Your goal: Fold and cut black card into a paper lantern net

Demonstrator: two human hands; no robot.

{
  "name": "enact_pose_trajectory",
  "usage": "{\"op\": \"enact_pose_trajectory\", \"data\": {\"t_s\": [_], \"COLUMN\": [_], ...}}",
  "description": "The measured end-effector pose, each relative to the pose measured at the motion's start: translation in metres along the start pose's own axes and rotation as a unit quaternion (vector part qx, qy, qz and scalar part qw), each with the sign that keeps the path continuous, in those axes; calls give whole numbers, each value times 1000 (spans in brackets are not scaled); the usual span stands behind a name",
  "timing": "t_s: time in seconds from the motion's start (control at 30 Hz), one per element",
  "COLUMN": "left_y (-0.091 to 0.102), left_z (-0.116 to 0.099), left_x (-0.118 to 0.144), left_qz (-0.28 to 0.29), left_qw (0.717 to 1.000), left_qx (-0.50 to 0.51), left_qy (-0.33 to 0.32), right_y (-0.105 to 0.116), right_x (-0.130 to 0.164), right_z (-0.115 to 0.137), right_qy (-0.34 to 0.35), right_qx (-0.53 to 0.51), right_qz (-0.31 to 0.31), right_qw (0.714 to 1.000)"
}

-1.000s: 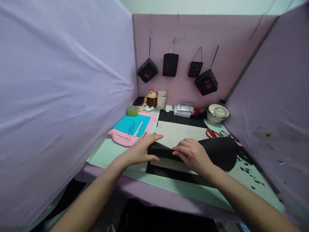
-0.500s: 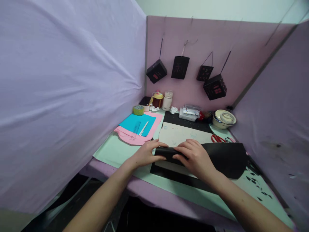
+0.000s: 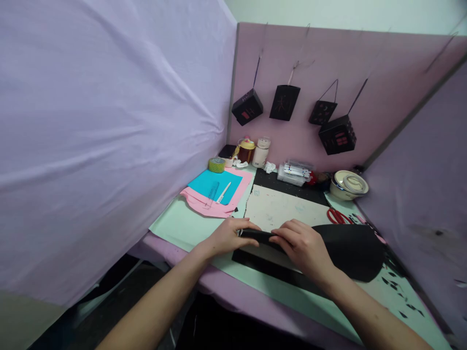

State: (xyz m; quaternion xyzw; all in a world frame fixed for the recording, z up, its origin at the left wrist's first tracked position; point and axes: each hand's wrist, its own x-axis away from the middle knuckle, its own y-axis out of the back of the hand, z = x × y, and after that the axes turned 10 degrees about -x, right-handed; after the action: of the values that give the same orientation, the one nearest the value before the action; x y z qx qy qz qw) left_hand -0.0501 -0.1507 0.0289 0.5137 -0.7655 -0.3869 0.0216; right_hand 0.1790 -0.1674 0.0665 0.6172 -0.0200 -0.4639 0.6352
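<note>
Paper-covered table [image 3: 175, 226], black mat [image 3: 284, 182]

Matt black paper sheet [image 3: 346, 248]

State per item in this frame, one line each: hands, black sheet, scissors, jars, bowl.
left hand: pressing the black sheet's folded end
right hand: pressing the same fold
black sheet: folded over, curved, not flat
scissors: lying on table, untouched
jars: upright, lidded
bowl: upright, covered

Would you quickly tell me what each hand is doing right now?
Left hand: fingers curled, pressing the rolled end of the black paper sheet.
Right hand: fingers curled over the same roll, gripping it.
</note>
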Motion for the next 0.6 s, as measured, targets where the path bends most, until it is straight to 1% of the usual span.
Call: {"op": "enact_pose_trajectory", "data": {"t_s": [0.2, 0.3, 0.4, 0.6], "left_y": [5, 5, 4, 2], "left_z": [-1, -3, -3, 0], "left_x": [3, 2, 2, 3], "left_qz": [25, 39, 49, 41], "left_qw": [999, 998, 998, 998], "left_qx": [-13, -2, 1, -1], "left_qy": [-17, -42, -46, -54], "right_y": [0, 1, 2, 4], "right_x": [1, 3, 4, 3], "right_z": [1, 2, 4, 10], "right_qy": [-1, 0, 3, 7], "right_qx": [-1, -3, -5, 6], "right_qz": [10, 14, 24, 27], "right_qw": [1000, 1000, 1000, 1000]}}
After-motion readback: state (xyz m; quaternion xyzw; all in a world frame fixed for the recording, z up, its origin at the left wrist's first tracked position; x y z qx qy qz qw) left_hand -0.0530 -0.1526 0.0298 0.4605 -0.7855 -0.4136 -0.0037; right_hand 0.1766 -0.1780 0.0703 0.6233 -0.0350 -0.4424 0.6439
